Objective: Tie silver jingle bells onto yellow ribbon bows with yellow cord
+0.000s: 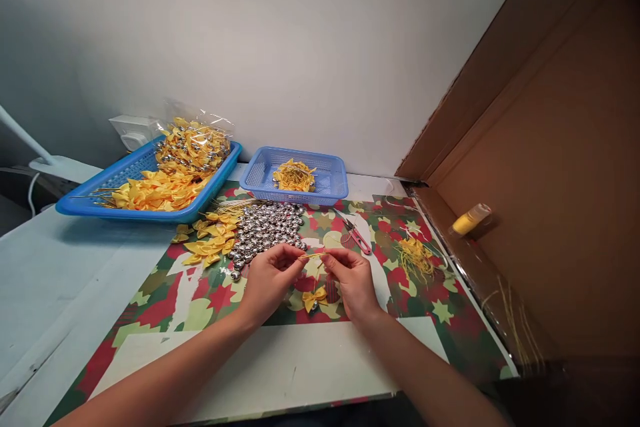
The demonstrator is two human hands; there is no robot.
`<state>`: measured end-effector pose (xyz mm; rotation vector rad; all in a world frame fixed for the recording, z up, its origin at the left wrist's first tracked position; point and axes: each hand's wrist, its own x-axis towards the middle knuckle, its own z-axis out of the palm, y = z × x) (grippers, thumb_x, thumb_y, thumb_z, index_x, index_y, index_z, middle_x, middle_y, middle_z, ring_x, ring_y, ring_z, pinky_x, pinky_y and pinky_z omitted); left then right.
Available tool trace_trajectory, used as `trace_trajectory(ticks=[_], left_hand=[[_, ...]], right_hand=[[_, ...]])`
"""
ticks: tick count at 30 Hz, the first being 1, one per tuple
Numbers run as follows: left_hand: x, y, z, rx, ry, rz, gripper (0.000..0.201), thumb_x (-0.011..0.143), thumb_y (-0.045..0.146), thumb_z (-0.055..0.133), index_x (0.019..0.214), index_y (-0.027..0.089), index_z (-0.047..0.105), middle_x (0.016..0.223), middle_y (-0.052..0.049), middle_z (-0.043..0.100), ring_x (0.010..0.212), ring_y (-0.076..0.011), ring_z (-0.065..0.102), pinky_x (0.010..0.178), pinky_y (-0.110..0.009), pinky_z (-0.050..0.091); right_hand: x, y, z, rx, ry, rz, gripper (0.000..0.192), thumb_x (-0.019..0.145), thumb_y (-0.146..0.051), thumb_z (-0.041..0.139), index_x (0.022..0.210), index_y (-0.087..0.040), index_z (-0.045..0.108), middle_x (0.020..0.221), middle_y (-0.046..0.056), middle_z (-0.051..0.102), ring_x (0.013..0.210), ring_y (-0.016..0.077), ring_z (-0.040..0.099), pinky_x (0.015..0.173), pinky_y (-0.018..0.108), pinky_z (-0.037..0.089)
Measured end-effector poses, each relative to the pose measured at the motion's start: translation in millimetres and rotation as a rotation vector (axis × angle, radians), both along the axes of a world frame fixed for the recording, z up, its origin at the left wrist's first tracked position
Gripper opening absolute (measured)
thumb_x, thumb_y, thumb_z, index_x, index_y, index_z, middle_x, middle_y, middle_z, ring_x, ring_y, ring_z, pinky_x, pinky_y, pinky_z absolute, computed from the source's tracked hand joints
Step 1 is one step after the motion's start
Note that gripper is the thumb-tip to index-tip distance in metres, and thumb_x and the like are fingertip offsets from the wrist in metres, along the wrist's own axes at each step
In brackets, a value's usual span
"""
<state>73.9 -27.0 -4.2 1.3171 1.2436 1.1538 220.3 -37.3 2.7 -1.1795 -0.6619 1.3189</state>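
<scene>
My left hand point(274, 276) and my right hand point(354, 280) are close together over the table, each pinching a part of a thin golden cord point(315, 255). The cord runs between the fingertips, and a strand hangs below it. At the lower end of that strand is a yellow ribbon bow point(315, 299) with a small silver piece under it. Just beyond my left hand lies a pile of shiny silver bells or beads point(270, 227). Loose yellow bows point(213, 240) with cords lie to its left.
A large blue basket point(125, 215) with yellow bows and a filled clear bag point(195, 140) stands back left. Behind my hands is a smaller blue basket point(295, 196). Pink-handled snips point(361, 240) and cord scraps point(416, 257) lie right, near a cardboard wall point(550, 180).
</scene>
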Motion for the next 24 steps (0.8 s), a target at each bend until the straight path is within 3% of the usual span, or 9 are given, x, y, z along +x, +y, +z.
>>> trace_trajectory(ticks=[8,15,24], left_hand=[[5,-6,3.9,-0.074,-0.143,-0.031,0.029,0.068,0.043,0.073,0.072,0.017,0.064,0.060,-0.001,0.067,0.052,-0.0162,0.066,0.050,-0.026,0.056],[3,-7,3.7,-0.038,-0.153,-0.032,0.025,0.071,0.040,0.073,0.074,0.016,0.065,0.063,-0.002,0.068,0.055,-0.0164,0.067,0.052,-0.026,0.059],[-1,-11,-0.5,0.215,0.081,-0.085,0.013,0.082,0.029,0.064,0.086,0.017,0.066,0.076,-0.002,0.070,0.061,-0.0154,0.069,0.054,-0.024,0.060]], right_hand=[[-4,-4,-7.4,0.055,-0.016,0.051,0.028,0.053,-0.034,0.086,0.068,-0.018,0.069,0.065,0.001,0.069,0.063,0.0153,0.065,0.057,0.027,0.055],[-2,-5,-5.1,0.134,-0.181,0.039,0.017,0.058,-0.024,0.078,0.066,-0.018,0.065,0.062,-0.002,0.065,0.056,0.0112,0.060,0.053,0.022,0.049],[2,-8,-9.4,0.256,-0.428,0.099,0.013,0.074,-0.029,0.068,0.072,-0.018,0.062,0.068,0.000,0.064,0.060,0.0124,0.061,0.051,0.021,0.050]])
